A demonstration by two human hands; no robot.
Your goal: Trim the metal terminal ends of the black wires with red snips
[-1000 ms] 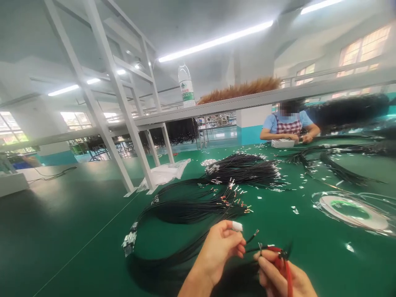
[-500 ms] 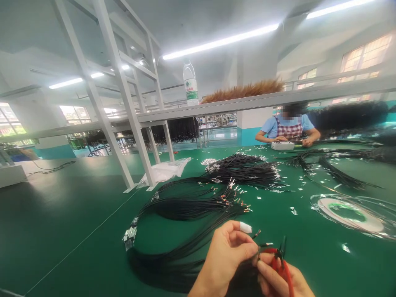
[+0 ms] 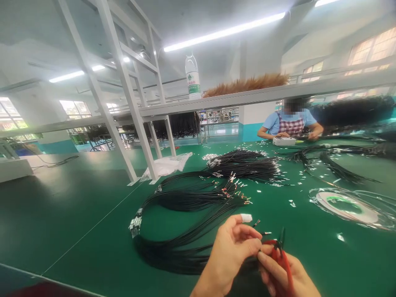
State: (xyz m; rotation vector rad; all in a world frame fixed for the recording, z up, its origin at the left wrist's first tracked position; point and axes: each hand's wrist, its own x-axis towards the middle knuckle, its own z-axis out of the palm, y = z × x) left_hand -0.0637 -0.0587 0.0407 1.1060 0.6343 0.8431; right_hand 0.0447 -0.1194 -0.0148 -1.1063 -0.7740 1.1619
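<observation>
My left hand (image 3: 230,251), with white tape on one fingertip, pinches the stripped end of a thin black wire (image 3: 255,224) low in the view. Right beside it, my right hand (image 3: 286,276) grips red-handled pliers (image 3: 280,253), whose jaws point up next to the wire end. The two hands touch over the green table (image 3: 77,214). A long bundle of black wires (image 3: 185,202) with metal terminals lies just beyond my hands and loops toward the left.
A second black wire bundle (image 3: 247,165) and scattered metal terminals lie further back. A clear reel (image 3: 346,204) sits at the right. White frame legs (image 3: 130,119) stand at the left, a plastic bag (image 3: 168,164) beside them. A bottle (image 3: 192,78) stands on the overhead shelf. Another person (image 3: 289,123) works across the table.
My hands have come together: the left hand moved right until it met the right hand and the pliers. The view shifted slightly down and right.
</observation>
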